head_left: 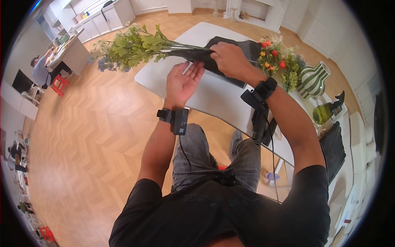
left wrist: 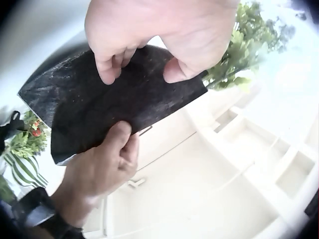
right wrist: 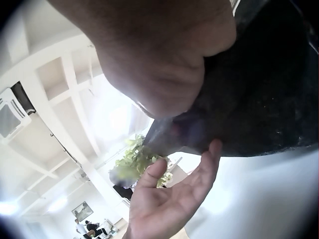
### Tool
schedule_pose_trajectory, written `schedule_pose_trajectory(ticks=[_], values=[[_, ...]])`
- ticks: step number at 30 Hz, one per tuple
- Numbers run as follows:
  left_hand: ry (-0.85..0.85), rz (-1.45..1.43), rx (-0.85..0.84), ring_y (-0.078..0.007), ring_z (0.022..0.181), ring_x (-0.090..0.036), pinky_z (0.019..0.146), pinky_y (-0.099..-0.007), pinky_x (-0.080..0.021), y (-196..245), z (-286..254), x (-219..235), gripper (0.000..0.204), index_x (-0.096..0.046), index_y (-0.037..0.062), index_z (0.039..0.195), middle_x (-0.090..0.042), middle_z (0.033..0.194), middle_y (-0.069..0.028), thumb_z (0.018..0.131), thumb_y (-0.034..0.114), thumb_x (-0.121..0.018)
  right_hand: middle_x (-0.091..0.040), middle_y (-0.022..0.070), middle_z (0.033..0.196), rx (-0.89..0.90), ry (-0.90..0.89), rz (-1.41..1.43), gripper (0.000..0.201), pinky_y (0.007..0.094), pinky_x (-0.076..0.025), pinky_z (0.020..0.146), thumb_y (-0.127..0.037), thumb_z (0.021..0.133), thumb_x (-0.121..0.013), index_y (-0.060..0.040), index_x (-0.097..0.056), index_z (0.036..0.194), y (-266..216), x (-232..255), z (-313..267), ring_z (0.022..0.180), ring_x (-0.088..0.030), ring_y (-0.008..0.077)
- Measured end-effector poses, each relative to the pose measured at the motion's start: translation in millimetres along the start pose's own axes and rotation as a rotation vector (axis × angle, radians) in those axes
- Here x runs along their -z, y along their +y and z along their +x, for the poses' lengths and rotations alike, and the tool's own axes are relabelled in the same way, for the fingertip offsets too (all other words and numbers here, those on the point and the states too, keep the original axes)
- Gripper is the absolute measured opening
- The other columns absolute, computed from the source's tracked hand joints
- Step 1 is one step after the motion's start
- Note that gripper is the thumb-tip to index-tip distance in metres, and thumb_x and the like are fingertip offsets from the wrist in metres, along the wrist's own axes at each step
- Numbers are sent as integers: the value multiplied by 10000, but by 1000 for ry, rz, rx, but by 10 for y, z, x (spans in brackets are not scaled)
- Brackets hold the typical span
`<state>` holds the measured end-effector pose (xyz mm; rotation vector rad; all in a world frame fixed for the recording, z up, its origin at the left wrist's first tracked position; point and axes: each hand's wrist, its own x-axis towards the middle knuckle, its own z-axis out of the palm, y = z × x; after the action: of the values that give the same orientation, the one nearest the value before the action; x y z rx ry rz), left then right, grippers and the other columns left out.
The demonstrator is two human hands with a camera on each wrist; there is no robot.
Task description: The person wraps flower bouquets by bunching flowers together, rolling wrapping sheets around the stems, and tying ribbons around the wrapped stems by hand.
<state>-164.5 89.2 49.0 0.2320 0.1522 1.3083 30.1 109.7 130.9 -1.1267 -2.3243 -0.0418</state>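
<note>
My right hand (head_left: pixel 230 59) pinches a black sheet (head_left: pixel 191 57) where the green stems (head_left: pixel 187 46) of a flower bunch (head_left: pixel 138 46) end. Seen from the left wrist, the right hand (left wrist: pixel 102 167) has its thumb on the edge of the black sheet (left wrist: pixel 114 99). My left hand (head_left: pixel 184 84) is palm up with relaxed fingers, just below the sheet. Leaves and pale and blue flowers point left, beyond the sheet. In the right wrist view the left hand (right wrist: pixel 172 204) has its fingertips near the sheet's lower edge (right wrist: pixel 239 139); whether they touch it I cannot tell.
More dark sheeting (head_left: pixel 249 49) lies on the white table (head_left: pixel 152 78). At the right are red and orange flowers (head_left: pixel 275 57), a green-and-white striped vase (head_left: pixel 314 80) and a green glass vessel (head_left: pixel 323 113). A person (head_left: pixel 41 74) sits at the far left.
</note>
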Motion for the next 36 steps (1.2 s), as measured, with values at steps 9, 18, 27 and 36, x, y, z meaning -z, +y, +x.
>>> schedule_pose_trajectory(ticks=[9, 18, 27, 36], values=[[-127, 30, -80, -394, 1278, -419, 1123, -584, -307, 245, 132, -126, 387, -490, -9, 1179, -479, 1278, -249, 835, 149, -568, -621, 169, 905, 133, 108, 20, 181, 455, -487, 775, -128, 885, -587, -4, -646, 1003, -20, -75, -9, 864, -596, 392], [-408, 220, -301, -314, 1172, -524, 1150, -550, -313, 652, 592, -778, 274, -601, -9, 1105, -631, 1169, -154, 841, 44, -552, -637, 176, 866, 226, 268, -163, 161, 457, -492, 749, -134, 881, -582, -2, -664, 923, 43, 406, 752, 857, -618, 369], [-67, 319, 8, -369, 1214, -524, 1090, -468, -410, 402, 36, 443, 107, -608, -57, 939, -612, 1153, -246, 877, 6, -548, -612, 132, 875, 146, 139, -48, 146, 450, -456, 752, -110, 846, -621, -37, -663, 965, 358, -520, -142, 867, -600, 340], [120, 1839, 28, -228, 991, -659, 818, -338, -525, 442, -605, 132, 179, -661, -14, 1035, -677, 1034, -149, 885, 57, -596, -617, 123, 883, -13, 73, 103, 148, 443, -458, 762, -91, 834, -634, -33, -659, 967, 353, -961, -668, 872, -602, 335]])
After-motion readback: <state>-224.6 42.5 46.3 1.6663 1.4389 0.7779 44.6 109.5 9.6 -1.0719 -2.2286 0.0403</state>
